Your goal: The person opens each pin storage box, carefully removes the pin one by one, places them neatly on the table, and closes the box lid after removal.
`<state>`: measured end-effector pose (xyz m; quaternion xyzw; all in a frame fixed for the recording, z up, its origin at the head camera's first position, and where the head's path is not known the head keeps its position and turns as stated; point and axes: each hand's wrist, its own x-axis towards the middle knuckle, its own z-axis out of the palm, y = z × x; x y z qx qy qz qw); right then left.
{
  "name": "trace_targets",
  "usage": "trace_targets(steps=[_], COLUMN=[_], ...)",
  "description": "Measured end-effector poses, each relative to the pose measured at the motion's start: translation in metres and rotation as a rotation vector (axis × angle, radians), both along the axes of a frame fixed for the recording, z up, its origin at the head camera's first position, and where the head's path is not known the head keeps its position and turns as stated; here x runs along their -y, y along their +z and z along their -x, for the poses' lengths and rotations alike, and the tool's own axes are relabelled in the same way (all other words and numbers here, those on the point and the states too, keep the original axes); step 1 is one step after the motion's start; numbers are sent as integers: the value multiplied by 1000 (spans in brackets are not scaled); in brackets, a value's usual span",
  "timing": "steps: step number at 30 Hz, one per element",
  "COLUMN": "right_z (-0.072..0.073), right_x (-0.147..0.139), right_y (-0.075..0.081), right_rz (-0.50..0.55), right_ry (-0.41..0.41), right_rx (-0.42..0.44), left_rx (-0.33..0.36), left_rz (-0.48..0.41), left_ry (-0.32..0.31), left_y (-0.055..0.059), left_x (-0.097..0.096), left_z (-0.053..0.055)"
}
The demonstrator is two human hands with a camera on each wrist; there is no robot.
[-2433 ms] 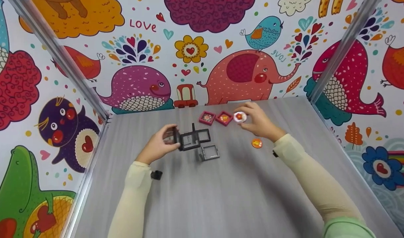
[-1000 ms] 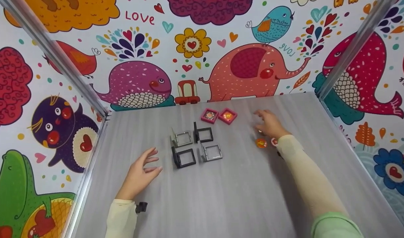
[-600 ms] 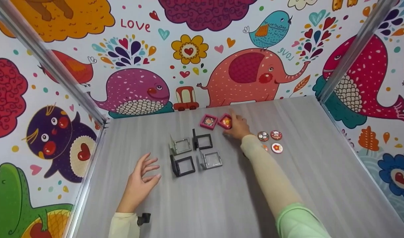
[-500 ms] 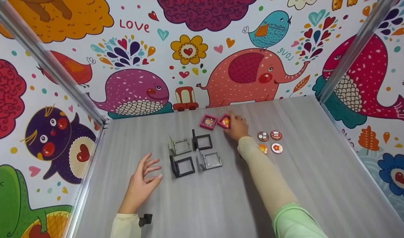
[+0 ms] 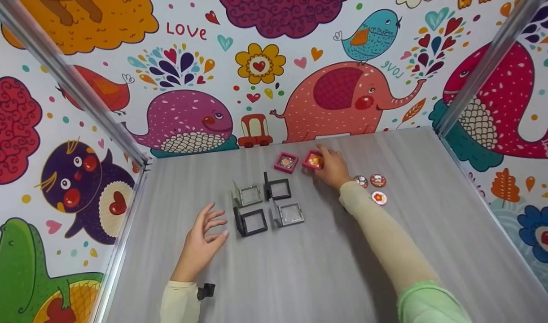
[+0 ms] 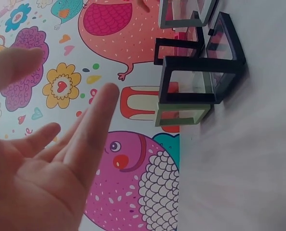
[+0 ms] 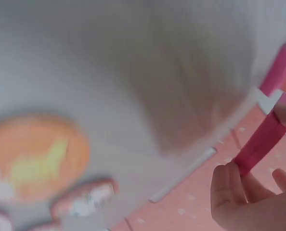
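Note:
My right hand [image 5: 334,168] pinches a pink square box frame [image 5: 313,160] with an orange picture by its edges. In the right wrist view, this pink frame [image 7: 263,142] is gripped between thumb and fingers, tilted. A second pink box frame [image 5: 286,162] lies to its left. My left hand [image 5: 201,244] hovers with fingers spread, holding nothing. Nearest to it is an opened black display frame [image 5: 254,222]; beside that stand another black frame [image 5: 279,188], a pale greenish frame [image 5: 250,195] and a grey frame [image 5: 290,213], all with lids raised.
Right of my right hand lie several round badges: a white one with a red flower [image 5: 379,198], a red one [image 5: 378,180], a dark-rimmed one [image 5: 361,181] and an orange one [image 7: 42,156], hidden in the head view. Patterned walls and metal posts [image 5: 469,96] border the table.
My left hand let go of a black frame and drew back left. My right hand set down the white badge, moved to the pink frames, gripped one and shifted it slightly away from the other.

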<state>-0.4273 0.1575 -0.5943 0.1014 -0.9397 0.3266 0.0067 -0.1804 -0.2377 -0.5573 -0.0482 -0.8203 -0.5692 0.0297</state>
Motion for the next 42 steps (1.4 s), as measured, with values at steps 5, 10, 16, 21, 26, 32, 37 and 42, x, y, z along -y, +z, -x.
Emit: trace_targets(steps=[5,10,16,21,26,32,37,42], right_z=[-25,-54,-74,-85,-96,-103,-103,-103], right_x=[-19,-37,-41,-27,-11,0,-7,-8], right_y=[28,49,81,106,121,122,117,98], right_rz=[-12,-41,-46,32,61,137,492,1099], right_ry=[119,149,219,302,427,568,538,381], right_rx=[23,86,99,39,-71,-143,21,466], left_rx=[-31,-36,-123,-308,-315,-242,-221,-151], left_rz=[-25,-50,3,415,756,861,793,675], left_ry=[-6,-32,-67,-209,-374,-506,-529,-508], left_y=[-2,-5,29,82,116,121,125,131], left_x=[-7,-16,-39,-86,-136,-165,-169,-169], left_z=[4,10,31,66,98,123,133,136])
